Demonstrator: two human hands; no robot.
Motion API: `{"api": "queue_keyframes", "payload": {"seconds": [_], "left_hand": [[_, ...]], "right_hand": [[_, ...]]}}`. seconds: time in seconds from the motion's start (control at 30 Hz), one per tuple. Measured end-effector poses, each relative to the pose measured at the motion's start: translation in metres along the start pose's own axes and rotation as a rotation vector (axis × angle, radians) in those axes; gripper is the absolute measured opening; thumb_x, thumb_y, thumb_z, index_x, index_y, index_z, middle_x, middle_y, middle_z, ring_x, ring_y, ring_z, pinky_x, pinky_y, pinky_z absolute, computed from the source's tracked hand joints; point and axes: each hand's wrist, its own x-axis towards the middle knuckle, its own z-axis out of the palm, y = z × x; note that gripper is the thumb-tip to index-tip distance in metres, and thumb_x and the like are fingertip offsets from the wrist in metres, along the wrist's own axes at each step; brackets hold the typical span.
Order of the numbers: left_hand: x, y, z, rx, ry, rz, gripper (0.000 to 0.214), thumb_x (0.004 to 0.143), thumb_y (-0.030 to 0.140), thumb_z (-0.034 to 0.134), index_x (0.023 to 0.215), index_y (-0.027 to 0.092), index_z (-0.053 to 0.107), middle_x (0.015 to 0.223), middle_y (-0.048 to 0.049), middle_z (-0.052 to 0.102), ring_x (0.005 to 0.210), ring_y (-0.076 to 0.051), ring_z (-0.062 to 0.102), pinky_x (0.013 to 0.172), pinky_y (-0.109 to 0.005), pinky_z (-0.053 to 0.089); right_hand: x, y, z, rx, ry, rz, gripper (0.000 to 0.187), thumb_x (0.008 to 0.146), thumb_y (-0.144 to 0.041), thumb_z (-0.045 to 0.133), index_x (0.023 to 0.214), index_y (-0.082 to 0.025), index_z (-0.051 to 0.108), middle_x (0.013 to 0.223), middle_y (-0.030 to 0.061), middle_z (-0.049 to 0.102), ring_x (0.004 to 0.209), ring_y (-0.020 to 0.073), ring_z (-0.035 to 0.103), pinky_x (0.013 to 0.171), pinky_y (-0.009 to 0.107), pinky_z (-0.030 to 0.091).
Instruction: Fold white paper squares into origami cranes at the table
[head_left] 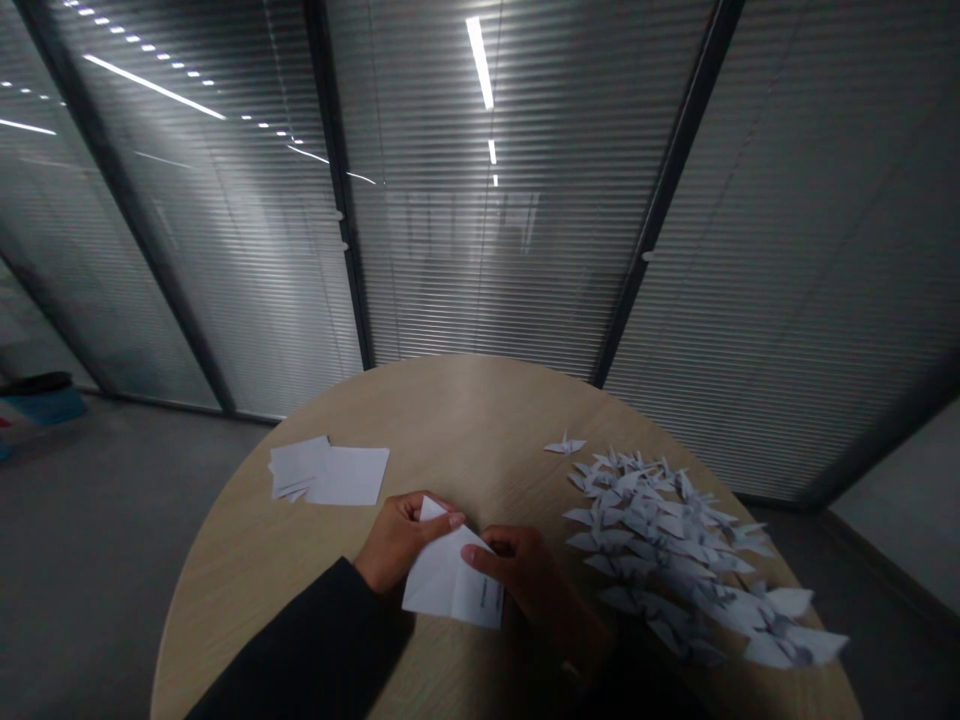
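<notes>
A partly folded sheet of white paper (pixel 454 580), with a crease down its middle and some print near its right edge, is held above the table in both hands. My left hand (pixel 401 535) grips its upper left part, thumb on top and fingers behind. On the upper right edge my right hand (pixel 517 565) pinches the same paper between thumb and curled fingers. To the right of my right hand lies a large cluster of folded white paper cranes (pixel 652 530). A single paper crane (pixel 565 444) sits apart, beyond the cluster's far left side.
Loose white paper sheets (pixel 349 475) lie overlapping at the left of the round wooden table (pixel 465 400). Glass partitions with blinds (pixel 487 280) stand just behind the table's far edge. A blue bin (pixel 46 400) is on the floor at far left.
</notes>
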Motion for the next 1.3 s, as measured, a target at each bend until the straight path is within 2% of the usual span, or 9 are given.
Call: {"api": "queue_keyframes", "payload": {"seconds": [0.23,0.43,0.67,0.83,1.03,1.3], "left_hand": [[-0.004,0.003,0.002,0.021,0.026,-0.004,0.049,0.042,0.056,0.088,0.051,0.014,0.064,0.042,0.0033,0.056,0.039,-0.008,0.045,0.041,-0.021,0.031],[-0.001,-0.004,0.001,0.012,0.048,-0.024,0.058,0.048,0.072,0.076,0.054,0.015,0.065,0.041,0.0024,0.055,0.037,-0.009,0.044,0.038,-0.021,0.031],[-0.002,-0.005,0.002,0.051,0.052,0.019,0.061,0.053,0.076,0.071,0.052,0.016,0.063,0.041,0.0021,0.054,0.037,-0.01,0.045,0.038,-0.023,0.032],[-0.001,-0.007,0.002,0.002,0.016,-0.024,0.057,0.058,0.071,0.073,0.06,0.015,0.067,0.045,0.0004,0.059,0.039,-0.011,0.049,0.041,-0.023,0.035],[0.002,-0.005,-0.001,0.021,-0.059,-0.012,0.047,0.045,0.051,0.089,0.064,0.015,0.065,0.053,0.0022,0.061,0.046,-0.012,0.052,0.047,-0.024,0.038],[0.001,-0.003,-0.003,0.092,-0.115,0.009,0.042,0.049,0.046,0.087,0.06,0.016,0.059,0.054,0.0034,0.059,0.047,-0.011,0.05,0.049,-0.024,0.038]], "right_hand": [[0.0,0.002,0.002,0.065,0.001,0.03,0.032,0.066,-0.047,0.061,0.056,-0.018,0.055,0.053,-0.0053,0.041,0.052,0.0093,0.035,0.048,0.024,0.023],[-0.002,-0.002,0.0,0.074,-0.032,0.037,0.031,0.066,-0.047,0.061,0.057,-0.017,0.056,0.052,-0.0052,0.042,0.051,0.0092,0.036,0.048,0.024,0.024],[-0.001,0.0,-0.001,0.081,-0.026,0.027,0.032,0.067,-0.047,0.061,0.056,-0.018,0.053,0.052,-0.0058,0.039,0.051,0.0091,0.034,0.048,0.024,0.023],[-0.001,0.002,-0.002,0.017,0.004,0.004,0.032,0.07,-0.045,0.061,0.054,-0.017,0.055,0.053,-0.0054,0.04,0.052,0.0094,0.035,0.048,0.024,0.023],[0.002,0.006,-0.004,0.006,0.028,0.017,0.031,0.07,-0.045,0.061,0.058,-0.017,0.057,0.055,-0.005,0.043,0.054,0.0103,0.037,0.049,0.024,0.025],[0.002,0.004,-0.001,0.035,0.031,-0.011,0.03,0.071,-0.046,0.058,0.059,-0.018,0.055,0.056,-0.0055,0.043,0.055,0.0102,0.037,0.051,0.024,0.025]]}}
